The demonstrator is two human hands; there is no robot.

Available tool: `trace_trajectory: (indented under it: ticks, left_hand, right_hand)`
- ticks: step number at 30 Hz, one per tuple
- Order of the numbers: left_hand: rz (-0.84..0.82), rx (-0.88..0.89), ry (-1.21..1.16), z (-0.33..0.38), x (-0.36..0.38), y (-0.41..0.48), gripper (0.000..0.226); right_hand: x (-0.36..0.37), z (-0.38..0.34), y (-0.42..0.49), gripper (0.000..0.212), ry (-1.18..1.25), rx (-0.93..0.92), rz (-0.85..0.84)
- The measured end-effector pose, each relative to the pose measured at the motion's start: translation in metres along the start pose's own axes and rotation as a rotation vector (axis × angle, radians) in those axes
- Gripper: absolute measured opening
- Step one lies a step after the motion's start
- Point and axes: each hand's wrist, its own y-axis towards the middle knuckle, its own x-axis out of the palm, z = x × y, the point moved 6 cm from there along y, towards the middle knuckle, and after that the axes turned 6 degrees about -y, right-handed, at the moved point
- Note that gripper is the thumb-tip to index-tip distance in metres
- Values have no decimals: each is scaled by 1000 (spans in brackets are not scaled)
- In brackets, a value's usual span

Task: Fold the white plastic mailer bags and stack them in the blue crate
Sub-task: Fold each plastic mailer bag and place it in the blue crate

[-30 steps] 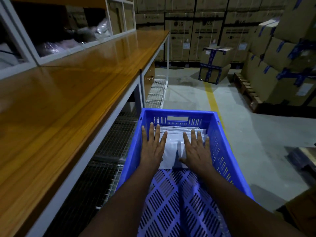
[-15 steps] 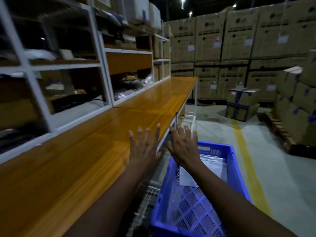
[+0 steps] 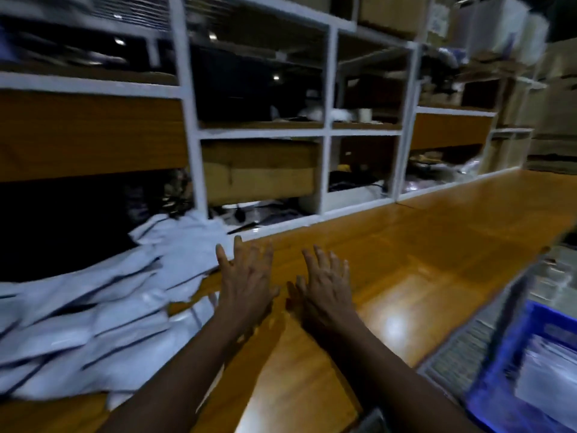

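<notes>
The fingers [image 3: 239, 250] of both hands are spread straight and hold nothing. Blur hides whether they touch the wood. The left hand [image 3: 246, 285] is just beside the near edge of the loose bags [image 3: 93, 323], and the right hand [image 3: 324, 289] is over bare bench [image 3: 421, 245]. The bags lie in an untidy overlapping heap across the left of the bench, with its far end reaching the foot of the shelves [image 3: 324, 170]. They look like thin plastic film, so they are probably very light, limp and slick. They would likely slide over one another and sag when lifted, though they should not be fragile. A sensible hold would be a pinch on a free corner or edge of the topmost bag nearest the left hand. It could then be drawn onto the bare wood to be flattened and folded. Nothing stands between the hands and the heap. A cardboard box [image 3: 259, 173] and dark clutter sit in the cubbies behind. The crate [image 3: 499, 385] sits low at the right, off the bench and well apart from the heap. White sheets are already in it, so the bench edge must be cleared on each carry.
</notes>
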Motion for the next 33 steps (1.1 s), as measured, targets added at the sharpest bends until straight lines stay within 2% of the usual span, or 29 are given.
trace_trajectory:
  ticks: [2,4,6,10,14,19,22,27,33]
  left_hand:
    - [-6,-64,71,-42,6,-11,97]
    - [-12,-117,89,-75,9,-19,96]
    - [-72,-171,74,-100,11,-21,93]
    - [-135,-243,128,-132,33,-14,70]
    - [-137,-236,133,-138,46,15,52]
    - [-182,-207,196,-134,62,48,59]
    - [-135,-168,248,-133,68,57,59]
    - [-60,-111,239,-133,73,55,27]
    - [62,-16,153,-118,57,54,22]
  right_hand:
    - [19,-42,6,44,15,-82,13]
    - [44,-73,16,48,77,-49,-85]
    - [68,-93,29,51,130,-27,-97]
    - [100,-105,59,52,136,-58,-131]
    - [118,-96,83,50,159,-37,-106]
    - [142,-92,107,43,189,-88,-89]
    - [149,-90,117,45,207,-120,-89]
    - [153,-89,126,53,189,-162,-61]
    - [130,-97,119,36,215,-260,57]
